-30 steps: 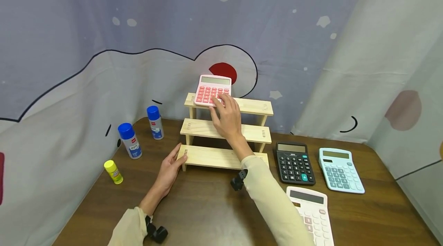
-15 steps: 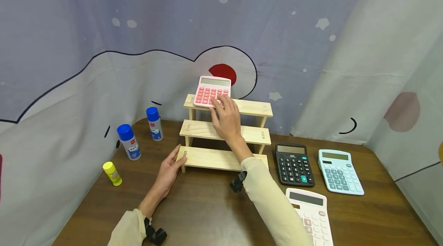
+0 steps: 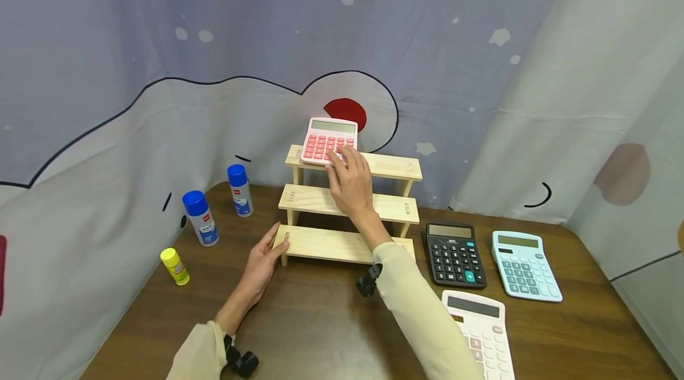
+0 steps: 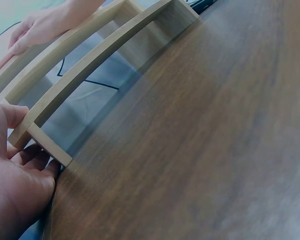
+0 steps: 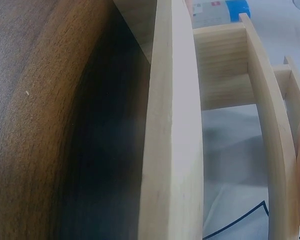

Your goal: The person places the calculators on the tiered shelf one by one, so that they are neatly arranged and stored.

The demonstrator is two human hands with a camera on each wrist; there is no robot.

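A pink calculator (image 3: 329, 136) stands tilted back at the left of the top step of a three-tier wooden display stand (image 3: 320, 243). My right hand (image 3: 352, 184) reaches over the stand, its fingertips touching the calculator's lower right keys. The thumb is by the calculator's bottom edge; whether it touches is unclear. My left hand (image 3: 260, 264) grips the left end of the lowest step, thumb on top. In the left wrist view, the left hand's fingers (image 4: 37, 157) curl under that end. The right wrist view mostly shows the wooden steps (image 5: 175, 150).
Right of the stand lie a black calculator (image 3: 456, 253), a light blue calculator (image 3: 526, 264) and a white calculator (image 3: 481, 332), partly behind the right sleeve. Two blue-capped spray cans (image 3: 200, 218) and a yellow glue stick (image 3: 175, 266) stand at left. A curtain (image 3: 454, 71) hangs behind the table.
Both hands and the calculator keep their places on the stand. Only the head view shifts slightly.
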